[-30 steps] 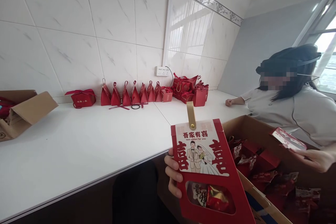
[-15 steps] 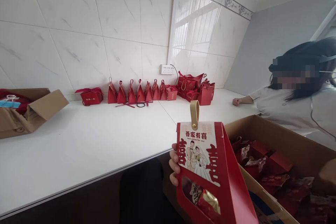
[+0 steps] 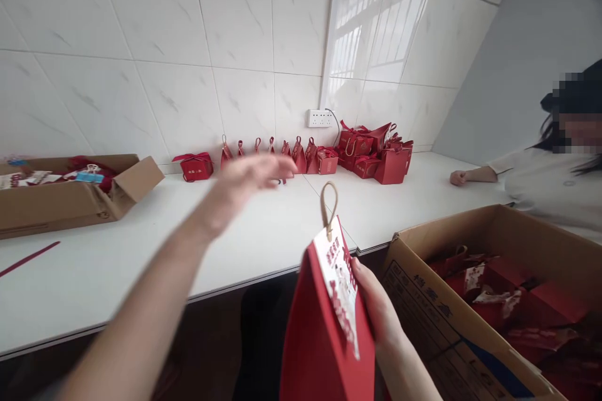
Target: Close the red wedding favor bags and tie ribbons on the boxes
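Note:
My right hand [image 3: 376,304] grips a tall red gift box [image 3: 310,332] by its right side, in front of the counter edge. The box has a tan loop handle [image 3: 328,203] on top and a white printed panel with red characters and a drawn couple. One narrow side faces me, and its base is cut off below. Stretched out over the counter, my left hand [image 3: 247,178] is blurred, with its fingers extended and nothing in them. Behind it stands a row of small red peaked boxes [image 3: 298,155], partly hidden by the hand.
An open carton [image 3: 433,332] of red packages stands at right. A smaller carton [image 3: 61,216] with red items and a blue clip sits at left, near a red ribbon [image 3: 31,259]. Red boxes [image 3: 392,166] are piled at back. Another person's hand [image 3: 458,178] rests on the white counter [image 3: 226,250].
The gift box has passed from my left hand to my right and turned side-on. My left hand has reached forward over the counter. The view has swung left.

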`<action>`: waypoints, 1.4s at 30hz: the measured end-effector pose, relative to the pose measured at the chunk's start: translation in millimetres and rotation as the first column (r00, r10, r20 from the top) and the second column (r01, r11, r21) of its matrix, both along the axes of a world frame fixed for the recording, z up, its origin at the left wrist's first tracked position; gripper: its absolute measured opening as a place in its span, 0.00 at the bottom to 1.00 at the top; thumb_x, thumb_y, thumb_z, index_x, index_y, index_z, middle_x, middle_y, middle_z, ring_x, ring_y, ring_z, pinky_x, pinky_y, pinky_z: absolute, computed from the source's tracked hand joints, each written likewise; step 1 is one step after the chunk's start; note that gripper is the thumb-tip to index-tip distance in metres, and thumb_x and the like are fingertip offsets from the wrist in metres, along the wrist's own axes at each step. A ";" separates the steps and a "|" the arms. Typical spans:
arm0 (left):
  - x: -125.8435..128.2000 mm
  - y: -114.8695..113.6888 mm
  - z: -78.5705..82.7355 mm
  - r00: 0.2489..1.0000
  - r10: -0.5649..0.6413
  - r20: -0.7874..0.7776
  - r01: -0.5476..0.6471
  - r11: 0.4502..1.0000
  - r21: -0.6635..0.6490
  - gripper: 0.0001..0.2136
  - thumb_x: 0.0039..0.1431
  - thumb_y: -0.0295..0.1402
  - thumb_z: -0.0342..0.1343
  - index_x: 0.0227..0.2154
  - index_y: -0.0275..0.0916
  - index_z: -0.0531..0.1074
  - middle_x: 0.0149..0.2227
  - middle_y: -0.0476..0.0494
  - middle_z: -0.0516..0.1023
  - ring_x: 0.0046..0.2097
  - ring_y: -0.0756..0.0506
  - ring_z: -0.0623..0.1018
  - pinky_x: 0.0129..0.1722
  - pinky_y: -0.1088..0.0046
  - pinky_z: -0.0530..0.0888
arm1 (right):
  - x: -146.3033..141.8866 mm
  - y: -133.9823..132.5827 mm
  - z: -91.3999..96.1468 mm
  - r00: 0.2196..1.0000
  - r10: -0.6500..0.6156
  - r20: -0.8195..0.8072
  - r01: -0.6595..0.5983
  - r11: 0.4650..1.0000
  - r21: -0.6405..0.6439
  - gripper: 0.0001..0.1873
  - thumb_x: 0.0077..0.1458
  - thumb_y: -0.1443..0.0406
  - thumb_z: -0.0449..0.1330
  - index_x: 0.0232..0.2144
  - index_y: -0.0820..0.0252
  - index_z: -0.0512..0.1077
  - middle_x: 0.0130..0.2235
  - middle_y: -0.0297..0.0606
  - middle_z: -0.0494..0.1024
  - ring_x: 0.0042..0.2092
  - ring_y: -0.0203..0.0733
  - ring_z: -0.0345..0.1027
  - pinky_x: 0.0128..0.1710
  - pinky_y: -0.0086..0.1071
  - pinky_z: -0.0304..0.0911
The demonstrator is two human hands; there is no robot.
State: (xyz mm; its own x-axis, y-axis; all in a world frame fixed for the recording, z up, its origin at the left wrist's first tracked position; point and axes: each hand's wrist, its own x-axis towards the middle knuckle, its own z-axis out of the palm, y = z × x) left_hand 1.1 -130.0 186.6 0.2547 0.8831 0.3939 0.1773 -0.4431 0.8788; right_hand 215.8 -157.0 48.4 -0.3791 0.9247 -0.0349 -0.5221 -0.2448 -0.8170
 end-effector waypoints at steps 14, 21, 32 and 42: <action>29.2 -25.4 -29.4 0.989 -0.065 0.133 0.090 0.978 -0.188 0.15 0.59 0.43 0.55 0.34 0.35 0.78 0.37 0.41 0.81 0.40 0.43 0.79 0.41 0.71 0.75 | 22.6 -18.6 19.1 0.870 -0.359 0.338 0.289 0.926 0.241 0.21 0.48 0.50 0.65 0.42 0.54 0.75 0.42 0.40 0.80 0.39 0.47 0.75 0.33 0.29 0.71; 43.1 -25.9 -29.1 0.961 0.254 -0.108 -0.260 0.965 -0.044 0.14 0.57 0.43 0.56 0.27 0.37 0.76 0.29 0.47 0.80 0.33 0.48 0.78 0.30 0.77 0.71 | 23.0 -20.3 22.2 0.822 -0.418 0.388 0.308 0.898 0.315 0.21 0.49 0.50 0.63 0.42 0.55 0.75 0.40 0.40 0.80 0.35 0.44 0.75 0.29 0.27 0.71; 54.6 -21.9 -37.2 0.940 0.336 -0.064 -0.337 0.942 0.007 0.16 0.59 0.44 0.54 0.23 0.39 0.74 0.26 0.49 0.79 0.29 0.50 0.75 0.24 0.79 0.66 | 19.2 -36.0 34.8 0.888 -0.309 0.339 0.225 0.938 0.264 0.18 0.51 0.52 0.63 0.40 0.55 0.73 0.37 0.37 0.79 0.32 0.40 0.74 0.29 0.26 0.69; 52.4 -17.3 -47.0 0.986 0.158 0.057 -0.148 0.978 -0.147 0.15 0.58 0.44 0.55 0.27 0.37 0.76 0.29 0.46 0.79 0.32 0.48 0.77 0.33 0.74 0.72 | 18.8 -38.8 36.3 0.836 -0.419 0.354 0.334 0.901 0.277 0.16 0.51 0.53 0.63 0.38 0.55 0.73 0.38 0.36 0.78 0.33 0.36 0.72 0.29 0.23 0.67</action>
State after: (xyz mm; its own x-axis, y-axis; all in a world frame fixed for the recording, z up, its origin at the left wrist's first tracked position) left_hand 53.5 -147.3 139.7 0.0894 0.9578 0.2733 0.1707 -0.2851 0.9432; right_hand 234.7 -195.9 84.7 0.0073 0.9958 0.0907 -0.1634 0.0907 -0.9824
